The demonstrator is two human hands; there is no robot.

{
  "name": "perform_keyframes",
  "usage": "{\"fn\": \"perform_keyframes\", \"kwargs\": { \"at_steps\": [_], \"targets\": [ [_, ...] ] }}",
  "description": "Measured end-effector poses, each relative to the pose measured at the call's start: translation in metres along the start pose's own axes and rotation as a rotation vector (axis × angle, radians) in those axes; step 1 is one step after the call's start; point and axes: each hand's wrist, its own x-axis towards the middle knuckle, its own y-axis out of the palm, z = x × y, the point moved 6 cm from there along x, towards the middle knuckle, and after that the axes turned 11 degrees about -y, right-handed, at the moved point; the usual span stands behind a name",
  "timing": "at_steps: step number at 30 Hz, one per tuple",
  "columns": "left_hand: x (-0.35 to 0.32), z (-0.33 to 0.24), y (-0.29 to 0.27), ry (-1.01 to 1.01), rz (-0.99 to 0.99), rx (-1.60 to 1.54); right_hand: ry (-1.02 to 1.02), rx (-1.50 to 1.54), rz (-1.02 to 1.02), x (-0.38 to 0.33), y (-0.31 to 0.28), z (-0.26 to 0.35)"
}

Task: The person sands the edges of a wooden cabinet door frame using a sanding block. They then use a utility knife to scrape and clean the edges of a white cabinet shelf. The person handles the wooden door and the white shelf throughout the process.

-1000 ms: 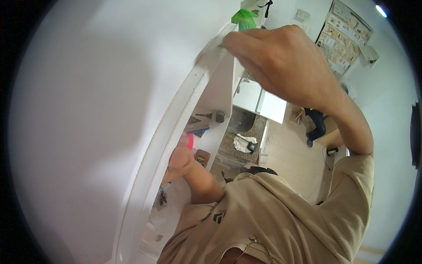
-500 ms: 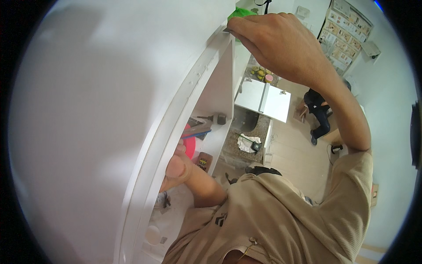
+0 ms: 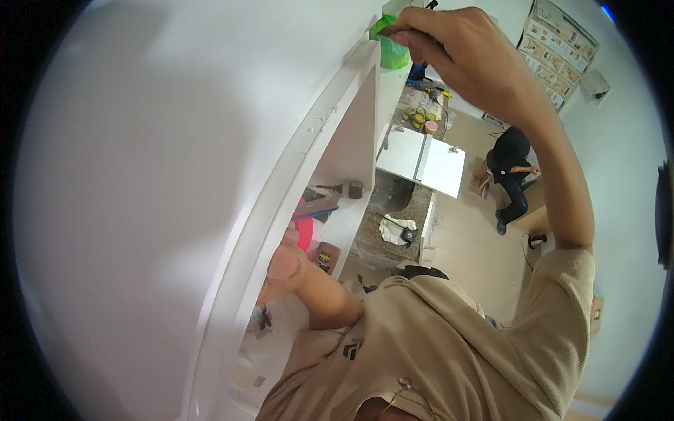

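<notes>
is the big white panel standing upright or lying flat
Upright, it appears. The white panel rises beside the person; the right hand grips its top edge, the left hand its side edge, the floor far below.

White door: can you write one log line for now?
left hand: gripping white door edge | right hand: raised at door's top corner | green bag: behind

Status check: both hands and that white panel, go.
Right hand raised, gripping the top edge of the white panel. Left hand pressed on the panel's edge lower down. Green bag just behind the top corner; nothing between hands and panel.
</notes>
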Motion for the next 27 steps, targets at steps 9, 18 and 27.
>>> {"fn": "perform_keyframes", "kwargs": {
  "at_steps": [9,18,27],
  "targets": [
    [0.004,0.000,0.002,-0.086,0.118,-0.256,-0.005,-0.131,0.035,0.006,0.021,-0.018],
    [0.005,-0.003,0.003,-0.073,0.103,-0.259,-0.109,-0.250,0.052,0.012,0.032,-0.010],
    [0.000,0.007,0.001,-0.054,0.047,-0.308,0.018,-0.151,0.127,0.007,0.030,-0.004]
  ]
}}
